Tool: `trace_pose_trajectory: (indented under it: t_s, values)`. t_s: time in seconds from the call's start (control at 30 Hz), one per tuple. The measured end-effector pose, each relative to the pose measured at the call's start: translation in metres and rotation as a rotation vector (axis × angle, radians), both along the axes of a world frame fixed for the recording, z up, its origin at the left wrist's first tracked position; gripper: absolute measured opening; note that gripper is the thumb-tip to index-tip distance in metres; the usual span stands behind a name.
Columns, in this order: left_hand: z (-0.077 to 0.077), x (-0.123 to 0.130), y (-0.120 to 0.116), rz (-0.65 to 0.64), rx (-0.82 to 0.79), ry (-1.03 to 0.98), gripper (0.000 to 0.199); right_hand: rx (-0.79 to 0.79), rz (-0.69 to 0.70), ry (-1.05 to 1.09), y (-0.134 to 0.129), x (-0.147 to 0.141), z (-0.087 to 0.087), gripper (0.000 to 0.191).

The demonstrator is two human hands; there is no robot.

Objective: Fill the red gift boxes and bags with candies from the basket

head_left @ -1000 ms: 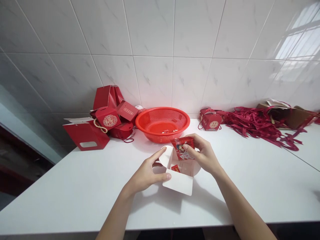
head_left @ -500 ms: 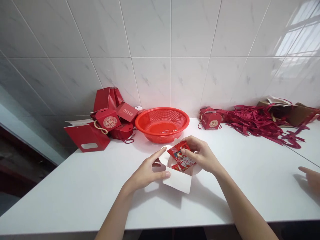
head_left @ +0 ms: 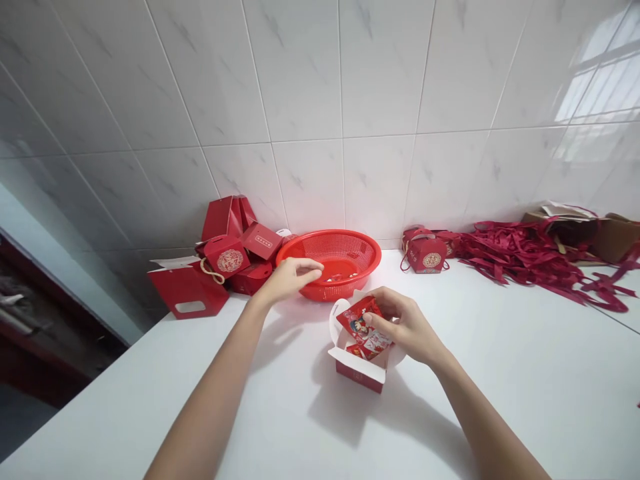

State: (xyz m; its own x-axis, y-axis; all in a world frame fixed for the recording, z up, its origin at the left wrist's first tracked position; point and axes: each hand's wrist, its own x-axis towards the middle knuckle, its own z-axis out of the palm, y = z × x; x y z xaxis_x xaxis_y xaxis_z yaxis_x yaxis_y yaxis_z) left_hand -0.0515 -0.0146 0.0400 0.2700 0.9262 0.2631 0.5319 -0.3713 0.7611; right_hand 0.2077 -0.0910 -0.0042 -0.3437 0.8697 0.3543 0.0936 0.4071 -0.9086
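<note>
My right hand (head_left: 403, 323) grips a red printed packet (head_left: 367, 328) between thumb and fingers, over an open box (head_left: 359, 375). The box is red outside and white inside, with its flaps spread, and another red packet shows inside it. My left hand (head_left: 293, 279) is off the box, over the near left rim of the red plastic basket (head_left: 373, 262). Its thumb and fingers are apart and nothing shows between them. A few small items lie at the bottom of the basket.
Red boxes (head_left: 187, 291) are piled at the left, beside the basket. Small red boxes (head_left: 425, 255) stand right of it. Farther right lie a heap of dark red ribbons (head_left: 520, 250) and a brown container (head_left: 617, 238). A tiled wall (head_left: 380, 180) rises behind the table.
My left hand has let go of the box and moved up and left to the basket. The box's front flap has tilted up. The other person's hand at the right has left the view.
</note>
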Motion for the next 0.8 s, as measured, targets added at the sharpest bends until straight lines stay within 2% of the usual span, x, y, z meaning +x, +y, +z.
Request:
trace_pose_trajectory:
  t_s: [0.07, 0.17, 0.23, 0.33, 0.43, 0.53, 0.67, 0.8]
  values:
    - [0.004, -0.002, 0.031, -0.039, -0.076, 0.191, 0.025, 0.001, 0.004, -0.004, 0.0, -0.001, -0.001, 0.021]
    - [0.004, 0.001, 0.07, -0.101, -0.424, 0.533, 0.011, -0.004, 0.011, -0.009, 0.0, -0.002, -0.001, 0.02]
    - [-0.001, 0.008, 0.089, -0.116, -0.54, 0.609, 0.012, 0.0, 0.002, -0.02, 0.0, -0.002, -0.001, 0.018]
    - [-0.014, 0.02, 0.103, -0.109, -0.579, 0.653, 0.019, 0.005, -0.009, -0.036, 0.0, -0.002, -0.002, 0.016]
    - [-0.027, 0.029, 0.107, -0.097, -0.566, 0.689, 0.012, -0.004, -0.001, -0.043, 0.0, -0.001, -0.002, 0.015]
    - [-0.032, 0.029, 0.104, -0.12, -0.524, 0.681, 0.009, -0.002, 0.006, -0.055, -0.001, -0.001, -0.003, 0.015]
    - [-0.027, 0.021, 0.1, -0.179, -0.441, 0.575, 0.014, 0.004, 0.0, -0.067, -0.002, -0.002, -0.003, 0.014]
    - [-0.024, 0.013, 0.095, -0.238, -0.407, 0.162, 0.016, -0.002, 0.001, -0.055, -0.002, -0.002, -0.002, 0.015]
